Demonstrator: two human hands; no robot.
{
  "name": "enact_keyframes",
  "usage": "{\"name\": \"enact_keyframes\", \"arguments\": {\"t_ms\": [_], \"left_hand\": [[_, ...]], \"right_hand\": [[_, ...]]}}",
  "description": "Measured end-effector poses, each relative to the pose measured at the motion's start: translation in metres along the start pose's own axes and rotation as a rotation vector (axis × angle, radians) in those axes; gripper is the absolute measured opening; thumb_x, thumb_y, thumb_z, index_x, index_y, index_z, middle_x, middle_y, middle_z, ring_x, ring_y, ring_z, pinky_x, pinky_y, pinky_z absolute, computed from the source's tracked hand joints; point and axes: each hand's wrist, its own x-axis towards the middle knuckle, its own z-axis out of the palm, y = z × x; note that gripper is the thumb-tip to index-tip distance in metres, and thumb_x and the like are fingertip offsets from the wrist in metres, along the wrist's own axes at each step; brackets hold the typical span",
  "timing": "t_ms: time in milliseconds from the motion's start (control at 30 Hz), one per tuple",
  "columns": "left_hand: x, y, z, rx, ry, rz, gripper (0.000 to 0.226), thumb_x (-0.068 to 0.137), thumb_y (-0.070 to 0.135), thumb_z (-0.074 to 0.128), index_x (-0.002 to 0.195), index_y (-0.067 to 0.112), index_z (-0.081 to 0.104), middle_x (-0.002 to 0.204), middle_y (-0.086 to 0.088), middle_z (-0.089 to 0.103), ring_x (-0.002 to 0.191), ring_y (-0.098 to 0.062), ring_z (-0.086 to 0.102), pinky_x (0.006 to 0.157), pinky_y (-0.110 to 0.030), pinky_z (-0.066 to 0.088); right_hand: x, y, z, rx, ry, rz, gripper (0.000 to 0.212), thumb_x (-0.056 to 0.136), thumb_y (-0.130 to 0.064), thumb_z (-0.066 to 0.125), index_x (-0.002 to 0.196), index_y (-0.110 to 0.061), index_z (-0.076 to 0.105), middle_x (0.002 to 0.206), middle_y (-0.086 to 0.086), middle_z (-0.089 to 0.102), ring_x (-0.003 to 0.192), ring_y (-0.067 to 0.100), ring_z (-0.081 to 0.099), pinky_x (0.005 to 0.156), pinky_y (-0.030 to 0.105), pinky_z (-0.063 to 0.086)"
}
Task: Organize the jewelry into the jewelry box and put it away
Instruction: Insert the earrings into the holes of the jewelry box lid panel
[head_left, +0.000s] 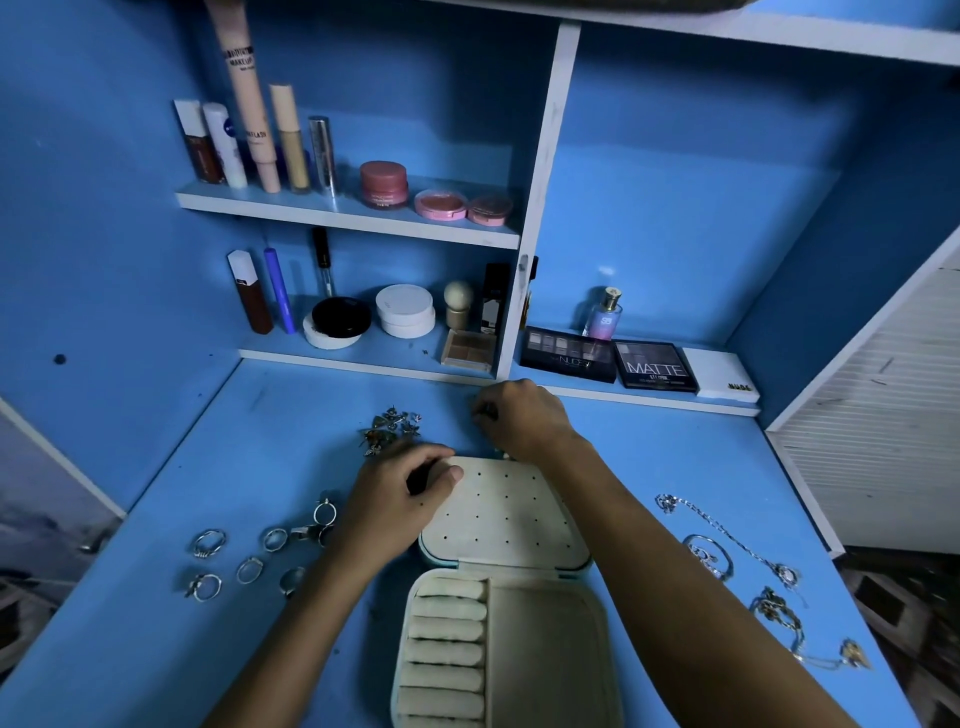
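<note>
The jewelry box (501, 597) was laid open on the blue desk (649, 447), its perforated lid panel (504, 514) away from the person. The left hand (400, 499) was curled over the panel's left corner, thumb against the fabric; whether anything was pinched could not be told. The right hand (519, 421) was clenched beyond the lid, something small and dark apparently held at the fingertips. Earrings (392, 428) were heaped just left of it. Rings (260, 553) were scattered left, necklaces (748, 566) right, near the desk edge.
</note>
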Motion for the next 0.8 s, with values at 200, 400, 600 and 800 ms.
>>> {"name": "enact_keyframes", "arguments": {"t_ms": [200,400,600,800], "left_hand": [[0.0,0.002,-0.001,0.0,-0.008,-0.007,0.016,0.088,0.024,0.073,0.103,0.02,0.075,0.097,0.018,0.067,0.096,0.008,0.059,0.076,-0.002,0.04],[0.003,0.002,-0.003,-0.015,-0.059,-0.038,0.018,0.087,0.022,0.074,0.105,0.021,0.074,0.102,0.016,0.066,0.096,0.007,0.059,0.078,-0.001,0.039],[0.004,0.006,-0.003,-0.084,-0.085,-0.138,0.017,0.086,0.022,0.074,0.097,0.033,0.068,0.103,0.009,0.064,0.09,0.007,0.059,0.075,-0.004,0.041],[0.001,0.018,-0.009,-0.155,-0.066,-0.128,0.02,0.088,0.022,0.072,0.097,0.039,0.065,0.099,0.01,0.065,0.086,-0.002,0.061,0.078,-0.022,0.047]], "right_hand": [[-0.001,0.001,0.0,0.012,0.002,-0.007,0.018,0.097,-0.024,0.054,0.105,-0.025,0.069,0.107,0.005,0.068,0.096,0.029,0.064,0.07,0.03,0.045],[-0.011,0.016,-0.007,0.263,0.043,0.039,0.012,0.094,-0.02,0.061,0.1,-0.018,0.071,0.096,0.003,0.069,0.087,0.022,0.063,0.072,0.031,0.053],[-0.033,0.031,-0.017,0.608,0.118,0.186,0.015,0.089,-0.011,0.067,0.077,-0.02,0.069,0.07,-0.007,0.065,0.062,0.01,0.058,0.059,0.021,0.051],[-0.056,0.047,-0.022,0.955,0.171,0.294,0.019,0.095,-0.005,0.062,0.087,-0.02,0.069,0.086,0.002,0.071,0.075,0.014,0.065,0.066,0.025,0.056]]}}
